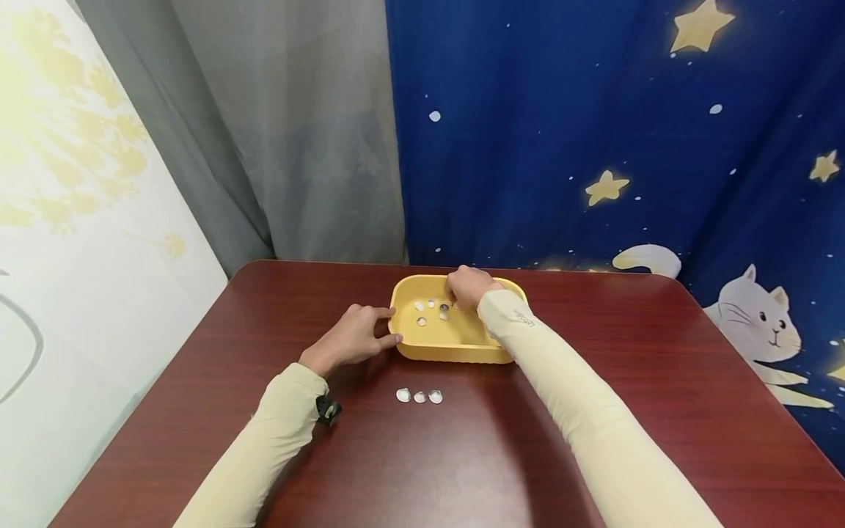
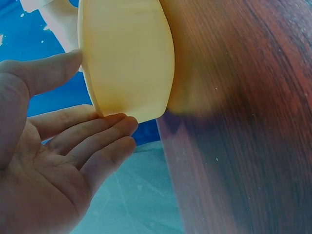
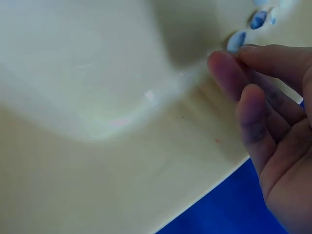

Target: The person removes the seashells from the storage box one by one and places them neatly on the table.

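Observation:
My left hand (image 1: 350, 339) is at the left end of a yellow plastic basin (image 1: 455, 354), thumb and fingertips against its rim and outer wall. Those fingers are fairly straight in the left wrist view. Inside the basin, my right hand (image 1: 470, 287) reaches down near the far wall. Its thumb and fingertips come together at the edge of a small white and bluish seashell (image 3: 236, 42). A darker shell (image 3: 258, 20) lies just beyond. Several more small shells, among them a pale one (image 1: 421, 321), are scattered on the basin floor.
In front of the basin, three shells lie in a row on the dark red wooden table (image 1: 370, 469), the leftmost a white shell (image 1: 403, 395). A grey curtain (image 1: 323, 147) and a blue star-printed curtain (image 1: 515, 147) hang behind the table.

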